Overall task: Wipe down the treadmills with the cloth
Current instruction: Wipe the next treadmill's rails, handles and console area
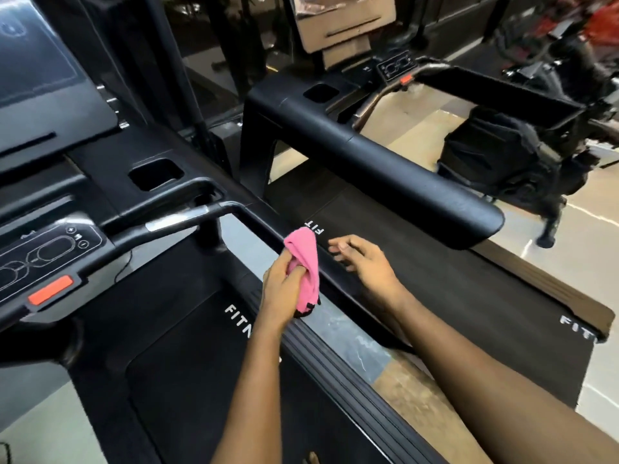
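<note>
One pink cloth [303,262] (soft, light, easily bunched, it is judged) is pinched mid-fold by the curled fingers of the left hand [283,286] above the treadmill's side rail [341,286]; the right hand [366,262] is held beside it, fingers loosely apart

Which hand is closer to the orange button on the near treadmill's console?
Left. The left hand, gripping the pink cloth, is to the right of the orange button. The right hand is farther right, open above the next treadmill's belt.
</note>
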A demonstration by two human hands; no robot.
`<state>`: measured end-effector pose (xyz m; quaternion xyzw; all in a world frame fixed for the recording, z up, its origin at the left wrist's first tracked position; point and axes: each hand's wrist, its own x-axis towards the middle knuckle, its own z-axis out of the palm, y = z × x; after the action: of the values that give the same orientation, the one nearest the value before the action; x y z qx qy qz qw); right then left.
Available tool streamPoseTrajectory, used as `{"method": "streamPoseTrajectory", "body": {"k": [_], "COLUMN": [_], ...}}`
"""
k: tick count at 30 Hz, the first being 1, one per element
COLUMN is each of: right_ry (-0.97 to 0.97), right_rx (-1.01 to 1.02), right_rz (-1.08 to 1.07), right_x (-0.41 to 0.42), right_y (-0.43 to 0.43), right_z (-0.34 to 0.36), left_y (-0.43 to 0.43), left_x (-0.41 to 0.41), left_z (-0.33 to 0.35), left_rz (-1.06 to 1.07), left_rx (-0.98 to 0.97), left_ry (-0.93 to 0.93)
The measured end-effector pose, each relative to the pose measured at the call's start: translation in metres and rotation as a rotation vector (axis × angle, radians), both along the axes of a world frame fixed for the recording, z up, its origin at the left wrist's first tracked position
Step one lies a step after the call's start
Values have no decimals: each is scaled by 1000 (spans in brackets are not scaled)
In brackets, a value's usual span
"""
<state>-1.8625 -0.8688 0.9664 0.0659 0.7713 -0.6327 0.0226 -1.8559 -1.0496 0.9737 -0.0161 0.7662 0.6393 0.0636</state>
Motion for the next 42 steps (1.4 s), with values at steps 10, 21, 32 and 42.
{"method": "streamPoseTrajectory", "body": {"k": [10, 21, 32, 42], "right_ry": [78, -301, -488, -715], "right_rx": [22, 1060, 605, 278], "right_rz": [-464, 357, 53, 8], "right_x": [74, 127, 87, 78], "right_y": [77, 36, 63, 93], "right_z": [50, -11, -25, -55], "left_y": [48, 42, 80, 112], "left_x": [-21, -35, -39, -55], "left_z": [37, -28, -42, -56], "left_rz": [-188, 94, 168, 515], "left_rx": [-123, -507, -698, -602], "left_ry": [148, 38, 13, 59]}}
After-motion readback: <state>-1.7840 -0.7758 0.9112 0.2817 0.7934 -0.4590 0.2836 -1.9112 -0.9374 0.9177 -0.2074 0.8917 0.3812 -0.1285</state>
